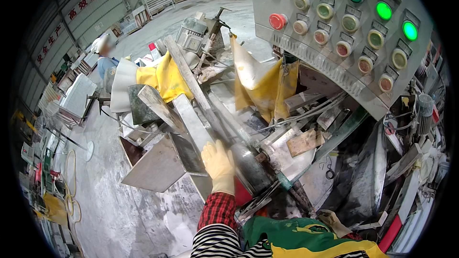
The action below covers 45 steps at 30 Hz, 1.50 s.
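Note:
My left hand (219, 166), in a pale cream rubber glove, reaches forward from a red-and-black checked cuff. Its fingers lie over the near end of a long pale strip (191, 119), with the thumb a little apart, and I see no grip around it. What is under the palm is hidden. The strip slopes up to a yellow sheet flap (165, 79) on the machine. Beside it run a worn wooden bar (189, 76) and a short thick board (161, 109). A dark metal roller (254, 168) lies right of the hand. My right hand is out of view.
A grey control panel (330, 24) with lit buttons overhangs the upper right. A yellow-and-white curtain (262, 79) hangs below it. Offcuts, including a brown piece (305, 142), crowd the right side. Left of my hand juts a grey metal chute (158, 162). A person (105, 55) is far left.

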Tool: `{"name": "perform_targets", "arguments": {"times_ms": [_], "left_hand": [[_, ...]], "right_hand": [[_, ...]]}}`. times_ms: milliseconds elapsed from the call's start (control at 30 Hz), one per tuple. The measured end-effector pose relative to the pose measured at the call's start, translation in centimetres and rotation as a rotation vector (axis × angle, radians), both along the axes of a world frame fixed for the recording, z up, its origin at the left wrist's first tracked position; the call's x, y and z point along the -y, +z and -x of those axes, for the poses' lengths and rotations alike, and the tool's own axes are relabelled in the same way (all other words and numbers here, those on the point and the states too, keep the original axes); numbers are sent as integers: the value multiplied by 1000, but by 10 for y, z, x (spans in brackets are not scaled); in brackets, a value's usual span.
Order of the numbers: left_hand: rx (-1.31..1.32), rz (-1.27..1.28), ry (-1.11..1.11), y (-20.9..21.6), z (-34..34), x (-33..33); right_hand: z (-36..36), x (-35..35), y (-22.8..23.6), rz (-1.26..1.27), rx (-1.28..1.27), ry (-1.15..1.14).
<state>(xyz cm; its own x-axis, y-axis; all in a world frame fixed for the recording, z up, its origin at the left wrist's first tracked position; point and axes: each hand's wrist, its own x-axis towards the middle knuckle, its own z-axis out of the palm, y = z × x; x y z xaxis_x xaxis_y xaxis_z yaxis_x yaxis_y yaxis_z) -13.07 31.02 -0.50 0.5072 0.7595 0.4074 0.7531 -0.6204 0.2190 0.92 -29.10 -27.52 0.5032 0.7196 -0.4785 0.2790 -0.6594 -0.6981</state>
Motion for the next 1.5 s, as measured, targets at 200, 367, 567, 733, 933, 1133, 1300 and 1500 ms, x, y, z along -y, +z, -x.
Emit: {"name": "perform_targets", "arguments": {"times_ms": [200,367,567,733,933,1133,1300,1500], "left_hand": [[-13,0,0,2,5,5],[1,24,-30,3,-2,11],[28,-22,-24,0,5,16],[25,-25,-26,3,5,21],[12,-15,-31,4,5,27],[9,-15,-17,1,6,32],[11,-15,-17,1,8,35],[7,8,-24,1,7,41]], "right_hand": [[-2,-34,26,103,-133,-142],[0,-15,1,-14,-104,-200],[3,-46,54,74,-102,-163],[10,-56,63,94,-197,-277],[32,-54,108,-284,-416,-538],[33,-78,168,-85,-518,-443],[40,-72,191,-333,-753,-484],[34,-81,189,-143,-738,-531]]}}
